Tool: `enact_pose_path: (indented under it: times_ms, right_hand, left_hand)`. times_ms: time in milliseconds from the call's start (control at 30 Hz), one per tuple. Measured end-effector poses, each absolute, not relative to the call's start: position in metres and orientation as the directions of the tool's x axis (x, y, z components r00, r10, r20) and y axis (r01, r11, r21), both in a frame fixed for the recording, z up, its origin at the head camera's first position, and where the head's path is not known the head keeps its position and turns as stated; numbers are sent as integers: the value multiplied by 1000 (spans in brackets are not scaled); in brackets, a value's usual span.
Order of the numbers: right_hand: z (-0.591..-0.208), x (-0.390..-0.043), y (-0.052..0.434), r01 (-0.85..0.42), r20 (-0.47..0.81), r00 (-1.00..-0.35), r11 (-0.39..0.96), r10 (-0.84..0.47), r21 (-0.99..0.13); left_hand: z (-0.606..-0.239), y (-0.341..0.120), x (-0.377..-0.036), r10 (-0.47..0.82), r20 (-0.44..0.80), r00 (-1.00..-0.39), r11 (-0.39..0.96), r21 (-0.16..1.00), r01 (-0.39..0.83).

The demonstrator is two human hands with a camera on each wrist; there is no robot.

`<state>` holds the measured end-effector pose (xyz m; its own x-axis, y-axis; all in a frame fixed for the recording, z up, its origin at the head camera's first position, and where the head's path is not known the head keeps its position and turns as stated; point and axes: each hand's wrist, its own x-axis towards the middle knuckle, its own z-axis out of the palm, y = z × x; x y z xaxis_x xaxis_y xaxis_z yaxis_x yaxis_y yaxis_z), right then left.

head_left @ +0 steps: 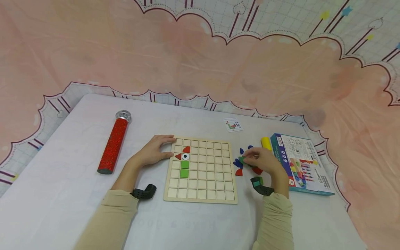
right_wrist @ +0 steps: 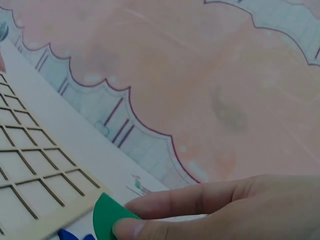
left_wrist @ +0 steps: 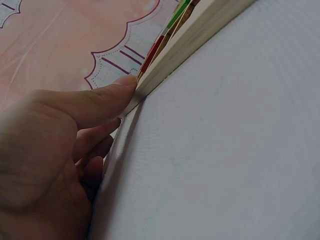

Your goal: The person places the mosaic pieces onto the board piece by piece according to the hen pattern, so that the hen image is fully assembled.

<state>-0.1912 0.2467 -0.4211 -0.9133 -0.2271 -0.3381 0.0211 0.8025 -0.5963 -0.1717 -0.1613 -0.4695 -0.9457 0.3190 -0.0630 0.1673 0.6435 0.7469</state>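
My left hand (head_left: 155, 150) rests at the upper left of the wooden grid board (head_left: 204, 197), thumb (left_wrist: 117, 92) touching its edge. On the board's left side sit a red quarter-circle piece (head_left: 186, 149), a red triangle (head_left: 178, 156), a white eye piece (head_left: 185, 156) and two green squares, the upper one (head_left: 185, 164) directly above the lower (head_left: 184, 173). To the right of the board, my right hand (head_left: 265, 160) pinches a green quarter-circle piece (right_wrist: 104, 220) between thumb and forefinger. Several blue pieces (head_left: 236, 163) and red quarter-circles (head_left: 239, 172) lie around it, some partly hidden by the hand.
A picture card (head_left: 232, 124) lies behind the board. At the right are a yellow cylinder (head_left: 266, 143) and a printed box (head_left: 306, 166). A red glitter microphone (head_left: 114, 144) lies at the left. A green piece (head_left: 261, 181) is partly hidden beside the right wrist strap.
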Motion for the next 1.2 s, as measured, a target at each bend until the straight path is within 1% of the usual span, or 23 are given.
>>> enact_pose_path:
  times_ms: [267, 400, 533, 700, 900, 1033, 1200]
  right_hand:
    - [-422, -193, 215, -68, -281, -893, 722, -352, -689]
    - [-424, -194, 193, -120, -247, -868, 664, -431, -738]
    - [-426, -192, 166, -199, -204, -825, 609, -527, -768]
    - [-432, -185, 134, -240, -220, -767, 587, -603, -774]
    - [-432, -174, 106, -283, -249, -709, 589, -660, -757]
    - [-433, -167, 94, -271, -284, -688, 599, -668, -753]
    - [-434, -163, 85, -275, -305, -687, 624, -659, -731]
  left_hand:
    - [-470, -161, -172, 321, -60, -945, 648, 742, 173]
    - [-469, -162, -173, 321, -61, -945, 654, 736, 175]
    - [-469, -162, -173, 318, -61, -946, 657, 734, 173]
    - [-469, -161, -172, 316, -64, -947, 655, 737, 169]
    - [-468, -160, -172, 316, -64, -946, 653, 739, 168]
    - [-467, -161, -171, 316, -62, -947, 653, 738, 170]
    - [-466, -162, -171, 315, -63, -947, 653, 739, 168]
